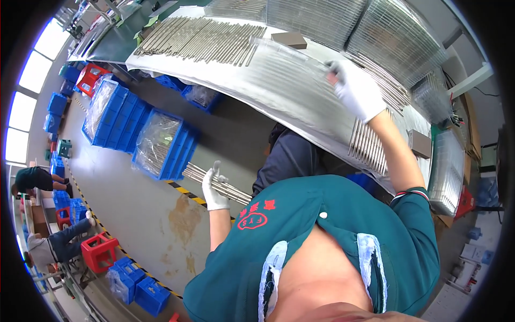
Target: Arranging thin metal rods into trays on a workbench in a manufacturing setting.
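Note:
My left hand (215, 189), in a white glove, is closed around a bundle of thin metal rods (234, 192) held low beside my body, its thumb raised. Over the white-covered table (230, 80), my right hand (357, 92) reaches out, also gloved. Its fingers are bent and smeared by motion, so whether they grip anything is unclear. Beneath and beside it lies a clear plastic tray (292, 67). One row of metal rods (198, 40) covers the table's far left; a shorter row (369, 146) lies below my right wrist. More rods (383, 80) lie beyond that hand.
Stacked clear ribbed trays (394, 40) stand at the table's back right. Small brown boxes (289, 40) sit on the table. Blue crates (163, 145), one with bagged rods, stand on the floor at left. Two people and red stools (99, 251) are farther left.

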{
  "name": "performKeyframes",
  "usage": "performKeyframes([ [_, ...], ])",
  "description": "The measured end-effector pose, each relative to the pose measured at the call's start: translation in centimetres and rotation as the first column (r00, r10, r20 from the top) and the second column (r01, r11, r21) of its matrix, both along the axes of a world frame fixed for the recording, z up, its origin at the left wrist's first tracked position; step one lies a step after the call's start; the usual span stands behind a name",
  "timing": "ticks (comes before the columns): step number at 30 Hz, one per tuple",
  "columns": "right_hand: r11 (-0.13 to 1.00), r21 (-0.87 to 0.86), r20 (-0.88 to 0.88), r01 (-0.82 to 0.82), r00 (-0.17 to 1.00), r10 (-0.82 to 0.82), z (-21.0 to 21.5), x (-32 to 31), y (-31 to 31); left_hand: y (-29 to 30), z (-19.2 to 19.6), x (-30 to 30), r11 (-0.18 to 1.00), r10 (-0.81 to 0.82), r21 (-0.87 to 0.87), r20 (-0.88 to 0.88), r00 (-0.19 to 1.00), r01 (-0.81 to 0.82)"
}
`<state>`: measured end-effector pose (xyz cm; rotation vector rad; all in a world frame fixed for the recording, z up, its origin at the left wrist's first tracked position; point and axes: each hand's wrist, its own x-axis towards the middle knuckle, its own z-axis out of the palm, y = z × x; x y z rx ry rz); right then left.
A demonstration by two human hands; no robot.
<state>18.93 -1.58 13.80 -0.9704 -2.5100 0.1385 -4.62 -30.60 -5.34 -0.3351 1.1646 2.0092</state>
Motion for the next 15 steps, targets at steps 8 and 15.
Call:
performKeyframes([
  [8,0.851,-0.499,-0.076,0.164,0.970,-0.231,3.1,1.0,6.4,3.9,2.2,1.4,0.957,-0.179,0.239,0.040,0.983,0.165],
  [15,0.922,-0.315,0.444,0.226,0.894,-0.067,-3.7,-1.9,10.4,5.0,2.6,2.1,0.962,-0.212,0.175,-0.008,0.977,0.211],
])
